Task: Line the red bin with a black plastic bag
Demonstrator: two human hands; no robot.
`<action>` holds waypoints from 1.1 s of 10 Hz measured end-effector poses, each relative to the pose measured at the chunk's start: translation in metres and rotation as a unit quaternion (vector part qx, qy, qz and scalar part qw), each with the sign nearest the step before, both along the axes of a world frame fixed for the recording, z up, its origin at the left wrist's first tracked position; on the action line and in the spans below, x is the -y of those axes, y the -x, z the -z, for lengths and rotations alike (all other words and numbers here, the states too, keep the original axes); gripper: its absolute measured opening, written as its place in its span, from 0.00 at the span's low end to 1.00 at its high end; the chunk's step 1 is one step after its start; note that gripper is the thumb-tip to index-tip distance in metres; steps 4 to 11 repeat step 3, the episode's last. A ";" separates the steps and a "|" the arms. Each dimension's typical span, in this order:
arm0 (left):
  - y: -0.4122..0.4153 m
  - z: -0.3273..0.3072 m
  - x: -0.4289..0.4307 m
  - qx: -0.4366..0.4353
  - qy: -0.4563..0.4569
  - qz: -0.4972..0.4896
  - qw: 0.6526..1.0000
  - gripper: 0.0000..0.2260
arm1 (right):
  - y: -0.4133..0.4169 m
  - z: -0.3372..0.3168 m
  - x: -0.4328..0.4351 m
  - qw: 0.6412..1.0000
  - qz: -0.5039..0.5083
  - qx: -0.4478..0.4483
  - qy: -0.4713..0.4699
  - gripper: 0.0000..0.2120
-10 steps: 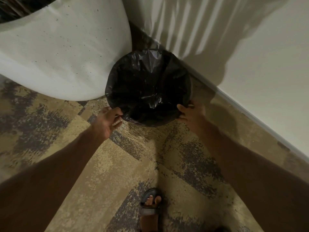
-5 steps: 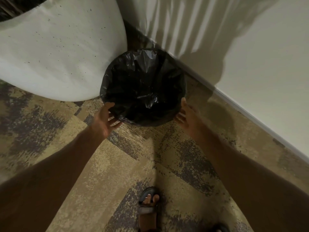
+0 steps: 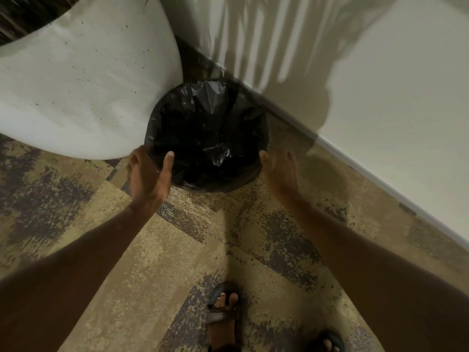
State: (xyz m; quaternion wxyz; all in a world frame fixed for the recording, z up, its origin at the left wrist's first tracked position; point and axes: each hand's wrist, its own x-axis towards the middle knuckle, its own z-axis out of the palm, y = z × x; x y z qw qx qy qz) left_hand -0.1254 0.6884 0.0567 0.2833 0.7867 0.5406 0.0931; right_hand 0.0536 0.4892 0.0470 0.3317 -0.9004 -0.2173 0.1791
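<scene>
A black plastic bag covers the round bin on the floor, folded over its rim; none of the bin's red shows. My left hand clasps the bin's near-left rim, with the thumb lying inside over the bag and the fingers outside. At the bin's right side my right hand is held with its fingers straight and apart, holding nothing. It is blurred and sits just off the rim.
A large white rounded object presses against the bin's left side. A white wall with a baseboard runs behind and to the right. Patterned carpet stretches toward me, with my sandalled feet on it.
My right hand has let go of the rim and spread its fingers. My left hand has moved up onto the left rim, with the thumb now over the bag.
</scene>
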 end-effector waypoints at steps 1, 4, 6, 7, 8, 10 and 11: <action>-0.006 -0.008 0.005 -0.022 -0.056 0.107 0.992 0.28 | 0.003 -0.009 0.005 0.995 -0.065 0.059 0.055 0.22; -0.026 -0.021 0.036 -0.053 -0.100 0.236 0.965 0.30 | 0.013 -0.031 0.023 0.981 -0.093 0.150 0.086 0.25; -0.026 -0.021 0.036 -0.053 -0.100 0.236 0.965 0.30 | 0.013 -0.031 0.023 0.981 -0.093 0.150 0.086 0.25; -0.026 -0.021 0.036 -0.053 -0.100 0.236 0.965 0.30 | 0.013 -0.031 0.023 0.981 -0.093 0.150 0.086 0.25; -0.026 -0.021 0.036 -0.053 -0.100 0.236 0.965 0.30 | 0.013 -0.031 0.023 0.981 -0.093 0.150 0.086 0.25; -0.026 -0.021 0.036 -0.053 -0.100 0.236 0.965 0.30 | 0.013 -0.031 0.023 0.981 -0.093 0.150 0.086 0.25; -0.026 -0.021 0.036 -0.053 -0.100 0.236 0.965 0.30 | 0.013 -0.031 0.023 0.981 -0.093 0.150 0.086 0.25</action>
